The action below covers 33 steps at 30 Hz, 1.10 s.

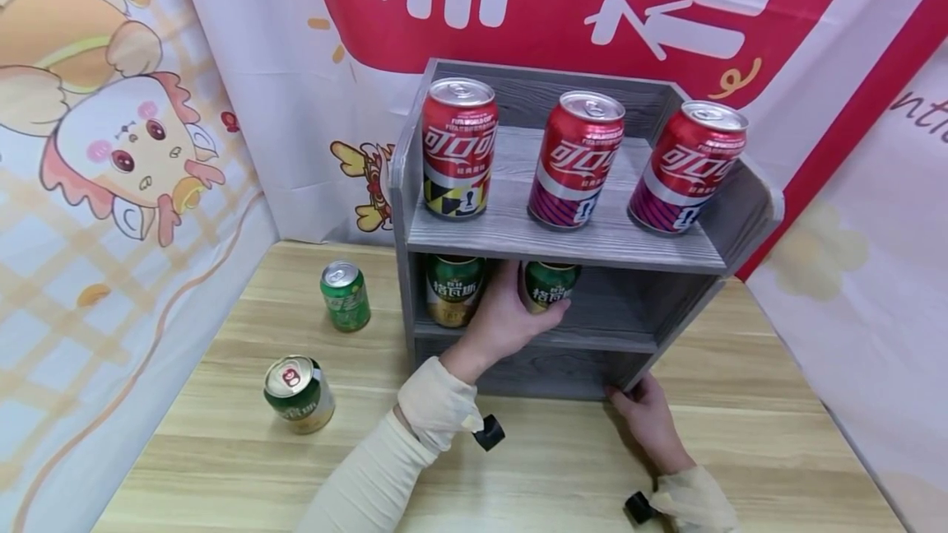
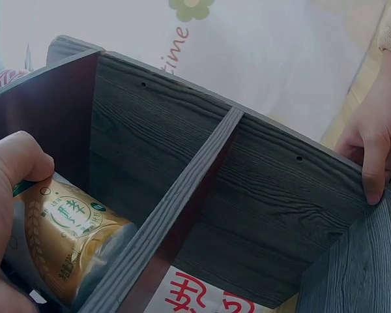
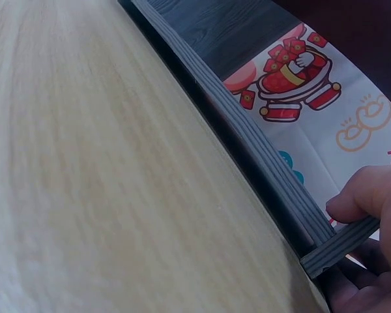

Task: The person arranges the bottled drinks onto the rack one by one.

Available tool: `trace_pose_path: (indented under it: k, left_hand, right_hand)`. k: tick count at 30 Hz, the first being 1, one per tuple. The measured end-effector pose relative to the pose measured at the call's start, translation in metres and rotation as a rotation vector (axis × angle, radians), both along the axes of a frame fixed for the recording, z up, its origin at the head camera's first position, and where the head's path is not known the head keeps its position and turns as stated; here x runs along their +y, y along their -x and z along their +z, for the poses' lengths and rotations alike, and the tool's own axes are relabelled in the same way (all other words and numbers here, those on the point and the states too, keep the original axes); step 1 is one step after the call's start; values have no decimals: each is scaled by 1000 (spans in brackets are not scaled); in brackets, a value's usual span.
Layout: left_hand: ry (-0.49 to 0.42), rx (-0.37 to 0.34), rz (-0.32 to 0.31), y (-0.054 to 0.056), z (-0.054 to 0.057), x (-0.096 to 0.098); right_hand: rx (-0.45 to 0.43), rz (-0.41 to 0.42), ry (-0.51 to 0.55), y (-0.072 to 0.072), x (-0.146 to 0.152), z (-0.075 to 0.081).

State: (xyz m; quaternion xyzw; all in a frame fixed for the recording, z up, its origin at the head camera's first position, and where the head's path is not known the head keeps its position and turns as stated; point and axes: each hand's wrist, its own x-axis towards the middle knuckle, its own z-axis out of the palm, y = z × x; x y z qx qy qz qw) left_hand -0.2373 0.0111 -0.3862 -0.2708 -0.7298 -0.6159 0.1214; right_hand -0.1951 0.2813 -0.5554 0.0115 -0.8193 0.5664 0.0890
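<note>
Left hand: centre of the head view, fingers and thumb clamped round the held can
Held can: green and gold, centre of the frame, inside the middle level of the grey shelf; whether its base touches the board cannot be told
Right hand: lower right, thumb and fingers pinching the shelf's bottom corner
Neighbour can: matching, same level, just left of the left hand
Red cans: three in a row, upper centre, on the top board
Table: at left, a small green can above a green-and-gold can
</note>
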Motion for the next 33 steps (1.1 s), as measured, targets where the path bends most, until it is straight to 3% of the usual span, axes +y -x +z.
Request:
trace_pose_path:
  k: [8,18,33]
  left_hand:
    - [29,-36,6,-1,-1,0]
    - [13,-24,13,-2,-3,-1]
    - [52,-4,-32,-15,-11,-11]
  right_hand:
    - [0,-12,16,0,0,-2]
    - [-12,-4,12,0,-1,-1]
    - [-7,-4,3,0,-1,0]
